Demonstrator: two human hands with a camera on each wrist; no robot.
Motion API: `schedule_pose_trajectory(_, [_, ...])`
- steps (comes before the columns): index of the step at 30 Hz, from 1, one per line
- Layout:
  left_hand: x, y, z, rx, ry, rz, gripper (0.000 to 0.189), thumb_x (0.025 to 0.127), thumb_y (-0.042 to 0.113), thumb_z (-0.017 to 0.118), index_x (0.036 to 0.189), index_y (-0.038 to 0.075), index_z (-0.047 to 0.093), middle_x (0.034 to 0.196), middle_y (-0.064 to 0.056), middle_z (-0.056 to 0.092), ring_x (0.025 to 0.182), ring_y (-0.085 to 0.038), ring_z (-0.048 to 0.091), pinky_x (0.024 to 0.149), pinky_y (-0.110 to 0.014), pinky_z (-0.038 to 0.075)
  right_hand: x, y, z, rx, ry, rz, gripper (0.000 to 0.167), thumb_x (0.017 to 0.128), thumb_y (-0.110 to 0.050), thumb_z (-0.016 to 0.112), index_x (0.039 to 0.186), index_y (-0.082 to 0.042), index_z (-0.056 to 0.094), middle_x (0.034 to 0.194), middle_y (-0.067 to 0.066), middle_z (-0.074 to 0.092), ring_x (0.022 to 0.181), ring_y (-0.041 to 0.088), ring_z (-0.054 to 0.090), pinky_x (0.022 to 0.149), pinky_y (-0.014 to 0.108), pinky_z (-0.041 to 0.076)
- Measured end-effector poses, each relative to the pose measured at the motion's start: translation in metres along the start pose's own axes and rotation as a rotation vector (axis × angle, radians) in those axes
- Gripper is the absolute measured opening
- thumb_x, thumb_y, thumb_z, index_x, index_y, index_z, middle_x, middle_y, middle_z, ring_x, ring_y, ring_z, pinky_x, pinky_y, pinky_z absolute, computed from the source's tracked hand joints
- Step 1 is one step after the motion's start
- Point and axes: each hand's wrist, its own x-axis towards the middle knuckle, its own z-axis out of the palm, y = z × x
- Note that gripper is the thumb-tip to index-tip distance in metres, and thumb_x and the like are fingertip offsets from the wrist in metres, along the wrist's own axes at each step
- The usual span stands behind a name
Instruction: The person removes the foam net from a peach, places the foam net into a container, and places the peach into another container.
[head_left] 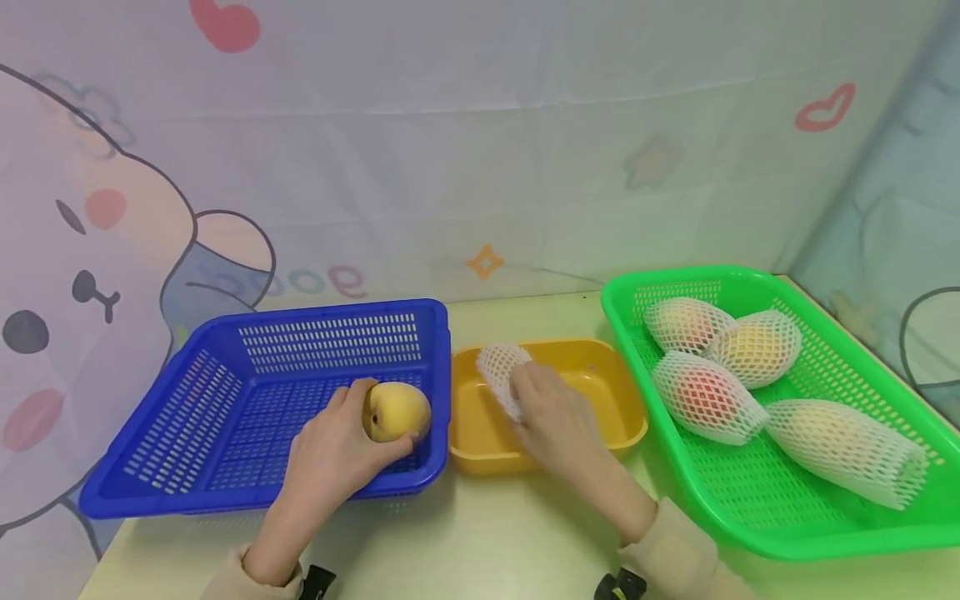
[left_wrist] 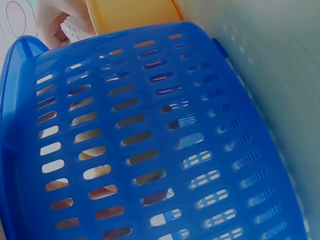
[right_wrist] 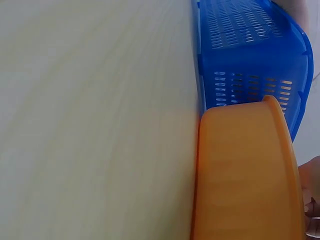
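Observation:
A yellow, round fruit that looks like a peach (head_left: 402,412) is gripped by my left hand (head_left: 333,446) inside the right end of the blue basket (head_left: 262,498), thumb on the near side and fingers behind. In the head view my right hand (head_left: 558,421) pinches a white foam net sleeve (head_left: 501,371) over the orange basin (head_left: 487,463). The sleeve looks slack, with no fruit showing in it. In the left wrist view the slotted wall of the blue basket hides most of the left hand. The right wrist view catches only an edge of the right hand (right_wrist: 311,185).
To the right stands a green basket (head_left: 697,500) with several fruits in foam nets, among them a red one (head_left: 705,396) and a long pale one (head_left: 847,446). The basin sits between both baskets on the pale table (head_left: 480,550). A printed curtain (head_left: 450,167) hangs behind.

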Motion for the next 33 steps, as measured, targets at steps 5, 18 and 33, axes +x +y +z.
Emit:
schedule_pose_trajectory(5, [0.0, -0.001, 0.001, -0.003, -0.029, -0.02, 0.076, 0.072, 0.057, 0.073, 0.129, 0.01, 0.051, 0.114, -0.012, 0.063, 0.085, -0.028, 0.062, 0.062, -0.04, 0.048, 0.001, 0.0, 0.004, 0.016, -0.035, 0.001, 0.029, 0.077, -0.01, 0.072, 0.084, -0.012, 0.045, 0.076, -0.002, 0.044, 0.067, 0.012, 0.04, 0.047, 0.018, 0.031])
schedule_pose_trajectory(18, [0.002, -0.005, 0.001, -0.015, -0.12, -0.065, 0.081, 0.073, 0.064, 0.069, 0.129, 0.009, 0.051, 0.109, -0.011, 0.063, 0.085, -0.026, 0.061, 0.059, -0.034, 0.043, 0.005, -0.005, 0.009, 0.102, -0.195, 0.067, 0.027, 0.08, -0.017, 0.074, 0.085, -0.013, 0.047, 0.079, -0.003, 0.041, 0.068, 0.009, 0.036, 0.048, 0.017, 0.03])
schedule_pose_trajectory(33, [0.001, -0.005, 0.0, 0.005, -0.166, -0.071, 0.078, 0.076, 0.061, 0.067, 0.128, 0.005, 0.052, 0.104, -0.012, 0.062, 0.086, -0.027, 0.061, 0.063, -0.039, 0.046, 0.008, -0.015, 0.007, 0.265, -0.495, 0.186, 0.047, 0.097, -0.055, 0.042, 0.096, -0.013, 0.063, 0.095, -0.002, 0.058, 0.079, 0.011, 0.052, 0.064, 0.025, 0.046])
